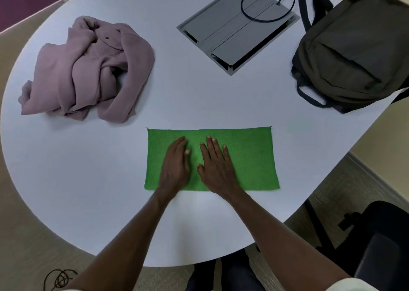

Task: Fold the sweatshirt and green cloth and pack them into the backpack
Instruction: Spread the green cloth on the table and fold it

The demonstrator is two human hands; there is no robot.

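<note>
The green cloth point(252, 157) lies flat as a wide rectangle on the white round table point(199, 95), near its front edge. My left hand point(176, 165) and my right hand point(215, 163) both press flat on the middle of the cloth, fingers straight, side by side. A crumpled mauve sweatshirt point(86, 71) sits in a heap at the left of the table. The dark olive backpack point(352, 51) lies at the right edge, its straps trailing; I cannot tell whether it is zipped.
A grey cable hatch point(236, 29) with a looped black cable point(267, 2) is set into the table at the back centre. A dark office chair point(376, 239) stands at the lower right. A coil of cord point(59, 279) lies on the floor at lower left.
</note>
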